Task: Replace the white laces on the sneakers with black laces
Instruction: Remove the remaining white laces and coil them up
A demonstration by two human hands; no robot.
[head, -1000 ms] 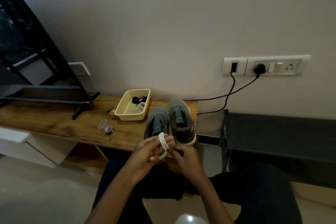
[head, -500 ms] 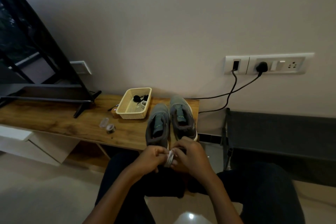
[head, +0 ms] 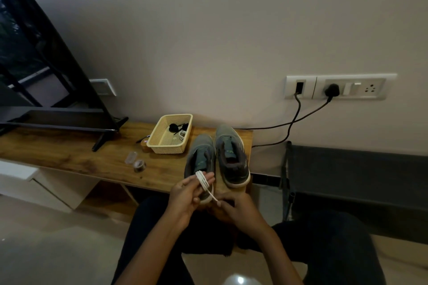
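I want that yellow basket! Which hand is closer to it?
Left. The left hand, holding the white lace, is at the table's front edge, in front of the yellow basket; the right hand is lower and farther right.

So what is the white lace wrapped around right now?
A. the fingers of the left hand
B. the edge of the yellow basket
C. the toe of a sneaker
A: the white lace is coiled round the fingers of the left hand, in front of the sneakers, while the right hand pinches its loose end.
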